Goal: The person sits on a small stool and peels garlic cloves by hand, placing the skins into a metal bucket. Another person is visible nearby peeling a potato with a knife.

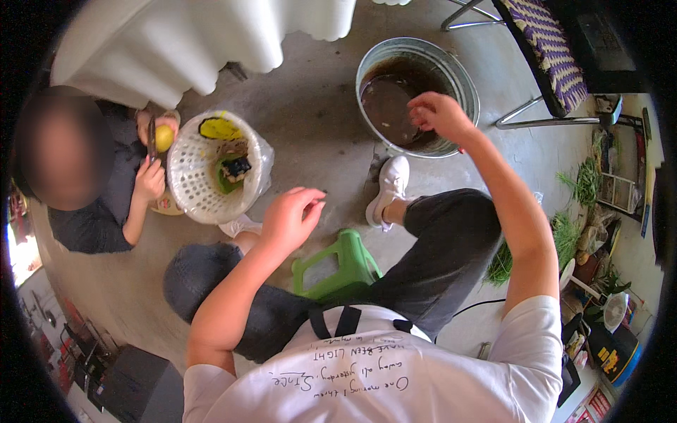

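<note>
My right hand [438,115] is over the galvanized metal bucket [469,87], its fingers loosely curled; whether anything small is in them cannot be told. Murky brown liquid [385,103] with pale bits stands inside the bucket. Above the floor, between my knees, my left hand [291,218] has its thumb apart from the fingers and no clear object in it. To its left stands a white perforated plastic basket [182,174] lined with a clear plastic bag [264,169]. Yellow-green and dark scraps [232,169] lie at its bottom.
At left, another person [113,174] holds a knife [152,137] against a round yellow fruit or vegetable [164,138]. A green plastic stool [346,264] is under me. A metal-framed woven chair [550,58] stands upper right; leafy greens [584,182] lie at right. Pale corrugated sheeting [211,37] borders the top.
</note>
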Demonstrator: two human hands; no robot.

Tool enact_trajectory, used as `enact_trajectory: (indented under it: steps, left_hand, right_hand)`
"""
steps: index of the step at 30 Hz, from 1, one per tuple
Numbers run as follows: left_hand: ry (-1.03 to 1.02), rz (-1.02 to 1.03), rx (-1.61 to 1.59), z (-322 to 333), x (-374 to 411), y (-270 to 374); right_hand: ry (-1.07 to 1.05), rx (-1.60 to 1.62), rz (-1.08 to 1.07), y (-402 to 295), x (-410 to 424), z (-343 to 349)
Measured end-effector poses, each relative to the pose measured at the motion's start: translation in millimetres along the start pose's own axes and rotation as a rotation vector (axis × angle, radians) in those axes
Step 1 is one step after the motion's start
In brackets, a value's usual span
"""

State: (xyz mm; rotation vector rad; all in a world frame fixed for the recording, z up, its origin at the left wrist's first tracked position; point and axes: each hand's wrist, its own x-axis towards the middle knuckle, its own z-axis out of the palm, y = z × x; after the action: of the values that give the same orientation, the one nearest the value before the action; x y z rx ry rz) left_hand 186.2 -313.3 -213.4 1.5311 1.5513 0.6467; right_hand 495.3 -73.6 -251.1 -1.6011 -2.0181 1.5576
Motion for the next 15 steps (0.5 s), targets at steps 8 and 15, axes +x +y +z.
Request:
enact_trajectory:
  steps: [8, 15]
  left_hand:
    - [-0.041, -0.095, -0.073, 37, 59, 0]
    - [-0.071, -0.086, -0.084, 60, 129, 4]
  right_hand:
    - [-0.066, -0.503, 0.04, 164, 106, -40]
    - [-0.244, -1.062, 0.275, 210, 157, 6]
